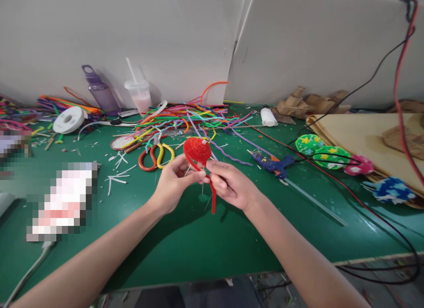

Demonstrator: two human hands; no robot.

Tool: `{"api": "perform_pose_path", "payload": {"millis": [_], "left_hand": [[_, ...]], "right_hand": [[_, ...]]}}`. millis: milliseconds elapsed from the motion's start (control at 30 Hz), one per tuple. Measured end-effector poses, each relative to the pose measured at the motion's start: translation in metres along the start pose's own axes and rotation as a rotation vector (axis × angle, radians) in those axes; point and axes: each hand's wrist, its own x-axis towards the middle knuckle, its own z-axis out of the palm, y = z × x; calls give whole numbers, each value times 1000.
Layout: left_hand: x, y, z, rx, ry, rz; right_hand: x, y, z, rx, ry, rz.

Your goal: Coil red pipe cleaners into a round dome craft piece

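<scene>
A flat red pipe-cleaner coil is up in front of me above the table, with a loose red end hanging below it. My left hand is closed, pinching the red strand under the coil between thumb and fingers. From the other side my right hand is closed at the coil's lower right edge, its fingers on the same piece. Thin wire-like strands stick out below the hands. Behind my left hand lie scissors with one red and one yellow handle.
Loose coloured pipe cleaners lie at the back. A blue glue gun with a long glue stick is at right, near patterned fuzzy pieces. A bottle, drink cup, white spool and blurred phone stand or lie left.
</scene>
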Motion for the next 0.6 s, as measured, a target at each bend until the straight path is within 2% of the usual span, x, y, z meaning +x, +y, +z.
{"api": "perform_pose_path", "payload": {"millis": [367, 467, 600], "left_hand": [[0, 0, 0, -32, -39, -5], [0, 0, -1, -20, -37, 9], [1, -1, 1, 3, -21, 39]], "right_hand": [[1, 1, 2, 33, 26, -15], [1, 4, 4, -17, 76, -84], [0, 7, 11, -200, 225, -248]]}}
